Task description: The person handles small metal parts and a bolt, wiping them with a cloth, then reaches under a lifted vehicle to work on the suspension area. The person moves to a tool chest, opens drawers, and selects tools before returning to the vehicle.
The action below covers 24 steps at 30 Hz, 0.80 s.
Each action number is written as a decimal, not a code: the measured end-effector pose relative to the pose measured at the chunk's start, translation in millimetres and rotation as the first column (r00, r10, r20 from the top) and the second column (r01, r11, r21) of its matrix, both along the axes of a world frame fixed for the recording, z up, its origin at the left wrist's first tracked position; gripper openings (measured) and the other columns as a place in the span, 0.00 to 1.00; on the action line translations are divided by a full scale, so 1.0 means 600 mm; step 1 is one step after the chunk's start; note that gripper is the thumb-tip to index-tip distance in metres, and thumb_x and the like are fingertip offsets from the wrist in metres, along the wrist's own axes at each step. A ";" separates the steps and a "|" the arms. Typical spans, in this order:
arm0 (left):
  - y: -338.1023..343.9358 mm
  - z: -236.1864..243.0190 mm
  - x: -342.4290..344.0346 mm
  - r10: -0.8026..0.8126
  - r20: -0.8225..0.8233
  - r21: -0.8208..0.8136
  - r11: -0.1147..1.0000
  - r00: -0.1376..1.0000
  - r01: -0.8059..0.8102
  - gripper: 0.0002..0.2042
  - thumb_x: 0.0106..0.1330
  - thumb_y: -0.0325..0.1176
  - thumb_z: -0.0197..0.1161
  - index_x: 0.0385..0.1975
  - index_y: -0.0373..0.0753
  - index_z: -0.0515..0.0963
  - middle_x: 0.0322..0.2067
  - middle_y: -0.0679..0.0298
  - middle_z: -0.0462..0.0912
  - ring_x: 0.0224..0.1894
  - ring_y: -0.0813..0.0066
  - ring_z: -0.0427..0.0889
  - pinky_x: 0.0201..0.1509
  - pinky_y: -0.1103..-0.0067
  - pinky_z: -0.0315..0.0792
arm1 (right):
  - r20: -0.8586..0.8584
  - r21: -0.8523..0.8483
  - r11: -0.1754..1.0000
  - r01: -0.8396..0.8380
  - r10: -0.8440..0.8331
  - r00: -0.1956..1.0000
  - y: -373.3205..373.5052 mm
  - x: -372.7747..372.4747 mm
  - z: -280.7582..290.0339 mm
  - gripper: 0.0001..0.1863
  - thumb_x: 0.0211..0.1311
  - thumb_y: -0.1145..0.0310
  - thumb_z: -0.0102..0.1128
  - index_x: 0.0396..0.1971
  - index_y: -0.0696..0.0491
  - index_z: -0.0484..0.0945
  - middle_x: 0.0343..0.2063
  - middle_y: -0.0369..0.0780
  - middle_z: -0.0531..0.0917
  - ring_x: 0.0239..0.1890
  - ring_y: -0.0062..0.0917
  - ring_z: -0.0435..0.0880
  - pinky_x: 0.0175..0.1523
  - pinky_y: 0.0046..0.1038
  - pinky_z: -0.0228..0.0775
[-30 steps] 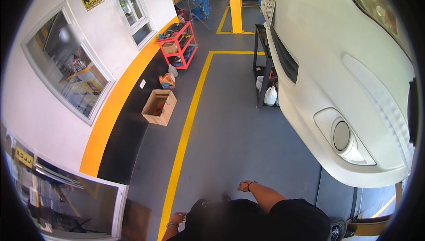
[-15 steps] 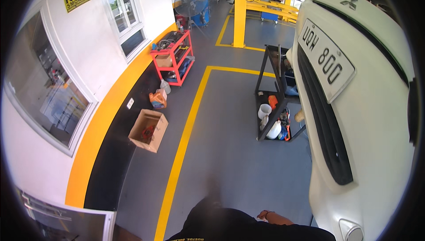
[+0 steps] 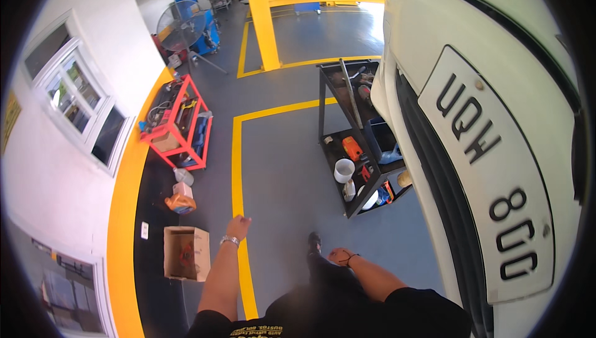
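Observation:
My left hand [image 3: 238, 227] hangs over the yellow floor line, a metal watch on its wrist. Its fingers look loosely curled, and no object shows in them. In front of my body, close to my dark-shod foot [image 3: 315, 242], is my right hand [image 3: 340, 255], with a dark band at the wrist. That hand is curled too, with nothing visible in it. Neither hand touches anything. Ahead on the right stands a black tool cart [image 3: 321, 111] carrying tools, a white tub [image 3: 344, 170] and an orange container [image 3: 352, 148].
A white car [image 3: 410, 24] fills the right side. Along the left wall are a red cart [image 3: 197, 127], an orange jug [image 3: 180, 203] and an open cardboard box [image 3: 200, 252]. Farther off stand a fan [image 3: 180, 25] and a yellow lift post [image 3: 264, 33].
I have moved forward, and the black cart and the car's plate appear nearer. My left hand has come into view; my right hand now shows more fully, farther forward.

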State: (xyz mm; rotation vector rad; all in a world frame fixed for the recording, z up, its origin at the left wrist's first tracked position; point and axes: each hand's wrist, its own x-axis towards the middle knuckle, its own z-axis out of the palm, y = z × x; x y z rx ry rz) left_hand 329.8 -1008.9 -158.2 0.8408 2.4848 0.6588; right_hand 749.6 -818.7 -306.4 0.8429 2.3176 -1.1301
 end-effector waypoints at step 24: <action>0.157 -0.242 -0.406 -0.246 0.322 -0.686 0.605 0.914 0.404 0.19 0.75 0.42 0.47 0.55 0.46 0.82 0.52 0.47 0.84 0.54 0.47 0.83 0.62 0.59 0.75 | -0.106 -0.434 0.723 0.537 -0.633 0.767 0.689 -0.560 0.144 0.22 0.70 0.53 0.61 0.48 0.60 0.83 0.35 0.45 0.88 0.36 0.29 0.88 0.45 0.32 0.79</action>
